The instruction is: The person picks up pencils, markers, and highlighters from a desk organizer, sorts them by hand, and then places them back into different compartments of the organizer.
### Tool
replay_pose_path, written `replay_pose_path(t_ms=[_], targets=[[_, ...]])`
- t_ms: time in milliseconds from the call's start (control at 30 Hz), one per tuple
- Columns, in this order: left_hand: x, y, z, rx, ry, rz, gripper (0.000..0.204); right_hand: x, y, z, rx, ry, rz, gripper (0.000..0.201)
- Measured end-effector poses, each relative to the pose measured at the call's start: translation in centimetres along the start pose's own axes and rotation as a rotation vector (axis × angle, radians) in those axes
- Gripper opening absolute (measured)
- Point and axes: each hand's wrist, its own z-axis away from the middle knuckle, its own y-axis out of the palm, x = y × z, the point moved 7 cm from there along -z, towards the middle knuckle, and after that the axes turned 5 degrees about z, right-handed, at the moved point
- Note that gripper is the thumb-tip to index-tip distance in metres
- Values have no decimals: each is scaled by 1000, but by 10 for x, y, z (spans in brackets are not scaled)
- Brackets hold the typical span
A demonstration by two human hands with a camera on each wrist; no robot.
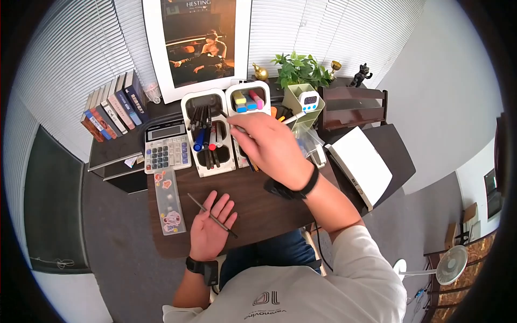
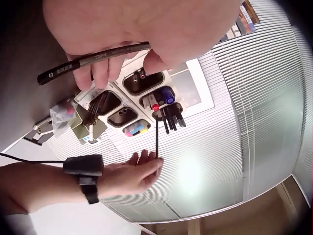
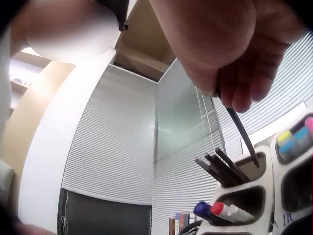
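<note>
My right hand point(image 1: 269, 145) pinches a dark, slim pen point(image 3: 243, 132), whose lower end is inside the back compartment of a white organizer point(image 3: 268, 191). Several dark pens point(image 3: 222, 169) lean in that same compartment. Blue and red-capped markers point(image 1: 199, 141) stand in the compartment in front of it. Palm up over the table's front part, my left hand point(image 1: 210, 234) has its fingers extended, with a thin dark pen point(image 2: 98, 57) lying across it. The right fingertips are partly hidden in the head view.
A calculator point(image 1: 169, 153) and a clear stickered case point(image 1: 169, 207) lie left of the organizer. Highlighters point(image 1: 249, 101) fill a second organizer's back compartment. Right of it stand a green holder with a white timer point(image 1: 309, 100) and a plastic bag; a white box point(image 1: 361, 164) lies farther right.
</note>
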Motion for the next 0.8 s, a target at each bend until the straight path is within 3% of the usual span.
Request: replay_pose_path(t_ms=[133, 233, 467, 533, 600, 700, 800], targets=[[-1, -4, 1, 5, 19, -6, 63, -25, 49, -3, 149, 76, 15, 20], [-1, -3, 3, 16, 17, 4, 63, -27, 59, -7, 194, 105, 56, 20], [0, -5, 1, 6, -6, 3, 60, -8, 37, 1, 88, 107, 80, 25], [0, -9, 1, -11, 1, 16, 57, 12, 25, 24, 138, 135, 10, 25], [0, -18, 1, -51, 16, 10, 53, 42, 25, 57, 279, -49, -106, 25], [0, -18, -1, 9, 21, 165, 52, 72, 46, 118, 721, -179, -249, 34], [2, -11, 0, -2, -1, 124, 52, 79, 54, 145, 724, -173, -290, 37]])
